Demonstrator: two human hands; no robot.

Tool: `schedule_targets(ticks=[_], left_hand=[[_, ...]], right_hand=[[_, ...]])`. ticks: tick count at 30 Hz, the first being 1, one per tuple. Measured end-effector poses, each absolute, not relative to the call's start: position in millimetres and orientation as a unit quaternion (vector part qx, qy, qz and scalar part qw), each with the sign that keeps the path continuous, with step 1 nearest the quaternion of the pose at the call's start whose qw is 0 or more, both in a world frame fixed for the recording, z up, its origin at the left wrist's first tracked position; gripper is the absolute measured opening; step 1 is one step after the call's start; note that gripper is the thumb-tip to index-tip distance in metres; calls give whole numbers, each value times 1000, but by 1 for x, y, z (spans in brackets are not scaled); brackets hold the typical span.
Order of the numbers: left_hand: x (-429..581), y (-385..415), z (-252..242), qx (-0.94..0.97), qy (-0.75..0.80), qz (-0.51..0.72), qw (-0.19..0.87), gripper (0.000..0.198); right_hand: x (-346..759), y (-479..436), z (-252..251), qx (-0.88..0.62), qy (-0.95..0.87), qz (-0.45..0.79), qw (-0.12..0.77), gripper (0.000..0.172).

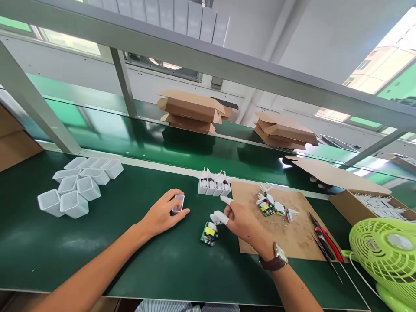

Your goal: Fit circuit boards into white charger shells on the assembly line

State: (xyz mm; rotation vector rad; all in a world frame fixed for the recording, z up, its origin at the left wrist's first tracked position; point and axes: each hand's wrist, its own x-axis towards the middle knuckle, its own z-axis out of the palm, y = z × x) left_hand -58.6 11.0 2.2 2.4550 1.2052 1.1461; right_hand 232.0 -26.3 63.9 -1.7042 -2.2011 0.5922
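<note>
A bright white room [248, 26] surrounds a green table [162, 268], where the right hand [242, 221] has thumb and forefinger spread and the left hand [162, 212] curls round a case [182, 203]. Between the hands is a green-and-yellow board [208, 235], its long axis slanting away to a white end at the right hand, though I cannot tell whether it is gripped; the white case opens upward.

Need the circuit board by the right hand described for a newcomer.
Start at the green table; find the brown sheet. Left of it, near the right hand, is the circuit board. Unlike the boards clustered on the sheet, it's by itself.
</note>
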Motion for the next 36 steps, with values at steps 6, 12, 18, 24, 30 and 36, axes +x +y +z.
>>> schedule_targets(ticks=[6, 12, 18, 24, 30, 36], left_hand=[[-61, 9, 3, 827, 408, 352, 160, 25], [-61, 7, 2, 822, 404, 346, 202, 19], [-62, 6, 3, 829, 391, 339, 213, 17], [-60, 5, 4, 825, 409, 321, 221, 16], [-60, 7, 2, 831, 393, 331, 213, 19], [-59, 8, 0, 801, 436, 329, 244, 60]], right_hand=[[232, -27, 71, -361, -922, 103, 99, 71], [213, -37, 72, -324, -922, 203, 54, 69], [192, -45, 53, -379, -913, 144, 51, 48], [219, -35, 52, -354, -891, 243, 150, 56], [208, -44, 40, -416, -880, 168, 157, 53], [218, -37, 39, -388, -886, 207, 147, 61]])
